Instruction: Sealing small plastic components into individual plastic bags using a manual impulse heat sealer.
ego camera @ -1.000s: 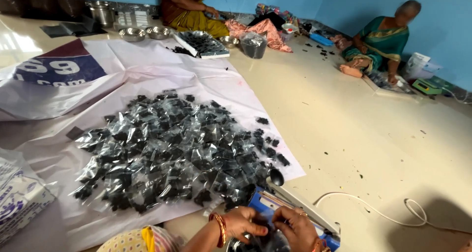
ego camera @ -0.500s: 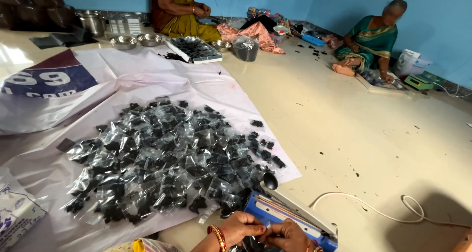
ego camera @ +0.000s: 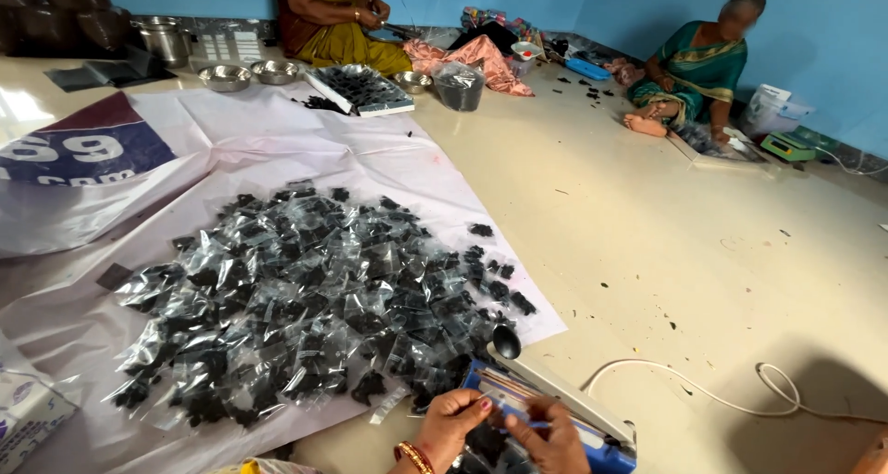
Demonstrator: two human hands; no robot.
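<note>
My left hand (ego camera: 451,424) and my right hand (ego camera: 552,442) meet at the bottom edge, both pinching a small clear packet of dark material (ego camera: 488,440) laid across a blue heat sealer (ego camera: 564,409). The sealer's arm with its black knob (ego camera: 506,341) stands raised. Just to the left lies a large heap of sealed packets (ego camera: 305,303) on a white plastic sheet (ego camera: 305,160).
A white cable (ego camera: 703,386) runs right from the sealer across the floor. One person sits at the back by a tray of dark pieces (ego camera: 361,88), steel bowls (ego camera: 225,76) and a plastic bag (ego camera: 460,86). Another person (ego camera: 703,67) sits at the right wall near a small scale (ego camera: 784,147).
The view has tilted and shifted, so the heap and sealer sit higher in frame. My hands stay at the sealer, still working the packet.
</note>
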